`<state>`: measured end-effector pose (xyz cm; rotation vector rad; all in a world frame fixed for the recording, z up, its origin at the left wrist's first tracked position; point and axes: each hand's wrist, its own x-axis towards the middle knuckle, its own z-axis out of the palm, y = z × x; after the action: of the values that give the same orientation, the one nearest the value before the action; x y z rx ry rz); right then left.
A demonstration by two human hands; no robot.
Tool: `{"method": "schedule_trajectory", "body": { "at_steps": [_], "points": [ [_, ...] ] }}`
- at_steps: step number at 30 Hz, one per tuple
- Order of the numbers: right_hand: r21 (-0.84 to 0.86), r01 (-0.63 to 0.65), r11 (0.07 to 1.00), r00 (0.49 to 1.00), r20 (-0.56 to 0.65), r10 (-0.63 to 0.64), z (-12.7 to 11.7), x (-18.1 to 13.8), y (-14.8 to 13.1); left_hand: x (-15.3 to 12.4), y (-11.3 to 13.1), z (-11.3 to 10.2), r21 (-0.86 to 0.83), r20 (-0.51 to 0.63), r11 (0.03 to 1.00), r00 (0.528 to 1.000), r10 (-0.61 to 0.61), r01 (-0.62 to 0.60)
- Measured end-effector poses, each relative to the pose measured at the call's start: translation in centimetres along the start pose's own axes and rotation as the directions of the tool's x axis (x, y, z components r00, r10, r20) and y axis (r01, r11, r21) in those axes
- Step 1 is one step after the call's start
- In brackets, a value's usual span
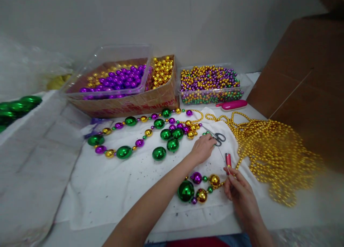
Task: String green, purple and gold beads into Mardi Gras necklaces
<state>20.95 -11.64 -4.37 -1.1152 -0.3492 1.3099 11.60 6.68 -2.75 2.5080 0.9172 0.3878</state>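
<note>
My left hand (205,146) reaches down to the white cloth, its fingers bent close together beside the black-handled scissors (219,137) and a few small green beads. Its fingertips are partly hidden. Nearer to me, my right hand (239,186) pinches a thin cord (222,156) that runs up towards the left hand. A short beaded strand (186,190) of green, gold and purple balls lies just left of the right hand. A red lighter (228,160) rests above the right fingertips. Loose green balls (172,145) and smaller purple and gold ones lie left of the scissors.
A long beaded necklace (124,152) lies on the left of the cloth. Behind stand a cardboard box (120,109) with a tub of purple balls and a clear tub (212,96) of small mixed beads. Gold bead chains (271,153) pile up on the right beside a large carton (298,71).
</note>
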Motion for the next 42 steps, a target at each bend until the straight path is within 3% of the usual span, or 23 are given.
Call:
{"method": "schedule_trajectory", "body": {
  "at_steps": [9,20,34,42],
  "points": [
    [0.035,0.022,0.999,0.997,0.078,-0.025,-0.8,0.1,-0.2,-0.4,-0.3,0.5,-0.061,0.023,0.998,1.000,0.004,-0.002],
    [0.048,0.047,0.998,0.994,0.100,-0.051,-1.0,0.2,-0.2,-3.3,-2.4,-0.7,-0.217,-0.007,0.973,0.996,-0.086,0.082],
    [0.158,0.029,0.987,0.993,0.111,-0.047,-1.5,0.8,0.1,-2.3,-2.7,0.4,-0.167,-0.106,0.981,0.988,-0.114,0.095],
    [0.167,0.024,0.986,0.991,0.123,-0.045,-1.5,1.0,0.3,-1.8,-2.3,-0.5,-0.099,-0.104,0.988,0.986,-0.129,0.119]
  ]
}}
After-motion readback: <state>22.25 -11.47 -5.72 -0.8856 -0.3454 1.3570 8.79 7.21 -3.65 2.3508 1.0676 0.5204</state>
